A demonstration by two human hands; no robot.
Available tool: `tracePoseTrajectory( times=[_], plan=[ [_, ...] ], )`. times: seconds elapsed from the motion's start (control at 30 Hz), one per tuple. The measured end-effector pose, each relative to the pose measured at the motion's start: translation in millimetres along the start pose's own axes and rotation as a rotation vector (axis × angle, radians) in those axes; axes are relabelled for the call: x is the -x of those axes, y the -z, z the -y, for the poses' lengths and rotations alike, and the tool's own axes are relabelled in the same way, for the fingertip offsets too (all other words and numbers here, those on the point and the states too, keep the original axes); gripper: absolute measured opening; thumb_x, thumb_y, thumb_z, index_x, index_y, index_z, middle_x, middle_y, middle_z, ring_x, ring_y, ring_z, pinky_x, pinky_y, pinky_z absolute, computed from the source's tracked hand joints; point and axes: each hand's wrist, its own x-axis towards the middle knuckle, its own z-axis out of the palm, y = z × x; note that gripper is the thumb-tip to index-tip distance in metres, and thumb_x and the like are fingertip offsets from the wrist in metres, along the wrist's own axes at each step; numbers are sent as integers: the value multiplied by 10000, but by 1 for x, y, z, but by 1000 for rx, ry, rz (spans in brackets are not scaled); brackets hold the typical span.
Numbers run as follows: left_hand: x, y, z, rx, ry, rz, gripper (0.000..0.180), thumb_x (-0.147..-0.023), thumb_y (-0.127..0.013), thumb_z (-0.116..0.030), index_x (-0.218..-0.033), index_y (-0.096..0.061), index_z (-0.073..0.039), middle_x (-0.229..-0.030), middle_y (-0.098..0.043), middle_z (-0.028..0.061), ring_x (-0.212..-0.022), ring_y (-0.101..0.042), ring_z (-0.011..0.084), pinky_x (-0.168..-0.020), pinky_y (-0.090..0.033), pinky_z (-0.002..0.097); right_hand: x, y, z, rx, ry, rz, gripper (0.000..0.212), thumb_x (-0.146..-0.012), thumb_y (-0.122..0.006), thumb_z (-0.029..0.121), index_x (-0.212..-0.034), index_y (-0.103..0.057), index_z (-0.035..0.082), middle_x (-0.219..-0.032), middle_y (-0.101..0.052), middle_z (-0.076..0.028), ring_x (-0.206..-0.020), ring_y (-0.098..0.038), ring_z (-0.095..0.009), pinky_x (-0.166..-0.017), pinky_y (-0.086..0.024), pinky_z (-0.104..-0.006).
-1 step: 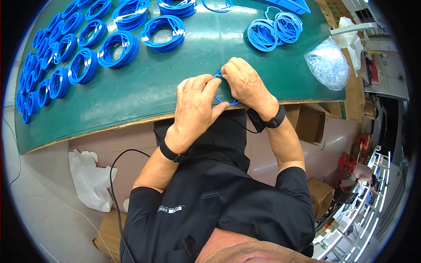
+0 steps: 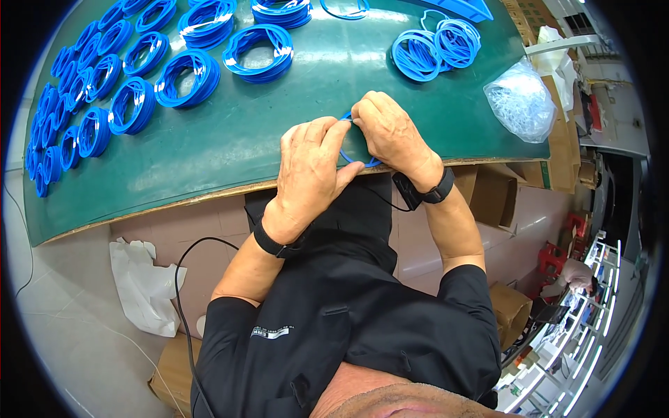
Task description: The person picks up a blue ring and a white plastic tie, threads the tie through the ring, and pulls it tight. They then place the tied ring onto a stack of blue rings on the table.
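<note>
A coil of thin blue cable point(image 2: 373, 163) stands at the near edge of the green table, between my two hands. My left hand point(image 2: 310, 164) is closed on its left side, with thumb and index finger curved around the ring. Bent over the top of the same coil, the fingers of my right hand point(image 2: 390, 129) pinch close to the left fingertips. What exactly lies between the fingertips is hidden. Just beyond, a finished-looking blue coil point(image 2: 259, 73) with white bands rests on the table.
Rows of blue coils point(image 2: 132, 104) cover the table's left side. Looser blue coils point(image 2: 418, 56) lie at the far right, near a blue tray point(image 2: 460, 8). A clear plastic bag point(image 2: 521, 101) of pale thin pieces sits at the right edge. Cardboard boxes point(image 2: 495, 198) stand below.
</note>
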Motion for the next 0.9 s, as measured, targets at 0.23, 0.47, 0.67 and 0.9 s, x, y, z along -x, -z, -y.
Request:
tracePoseTrajectory(
  times=[0.23,0.47,0.67,0.9],
  plan=[
    [-2,1,-1,-71,-10,49,773,-785,-997,-283,-1468,-711,-61,-1427,-636,92,-1316,-605,320,-1166,-424,501,5,4,0,-31,27,-9,164,-929,-728,-68,-1028,-634,21,-985,-607,-160,-932,-617,-383,-836,-537,-476],
    [-3,-1,0,-87,-14,78,737,-785,-995,-296,-1432,-729,-61,-1412,-647,86,-1311,-601,319,-1171,-415,506,14,7,-2,-45,19,-13,154,-933,-722,-63,-1022,-629,21,-977,-599,-155,-921,-611,-377,-835,-536,-472],
    [-4,-1,1,-93,-11,84,708,-786,-994,-307,-1402,-745,-64,-1403,-654,82,-1312,-603,319,-1170,-418,509,21,13,7,-50,12,-6,155,-934,-725,-62,-1017,-624,22,-974,-594,-152,-913,-609,-374,-830,-537,-470],
    [-3,-2,0,-124,-6,74,700,-775,-1002,-294,-1396,-759,-81,-1411,-679,74,-1307,-625,311,-1141,-438,499,43,25,13,-72,-26,0,188,-923,-738,-81,-1026,-617,21,-988,-603,-153,-914,-617,-379,-826,-539,-476]
  ],
)
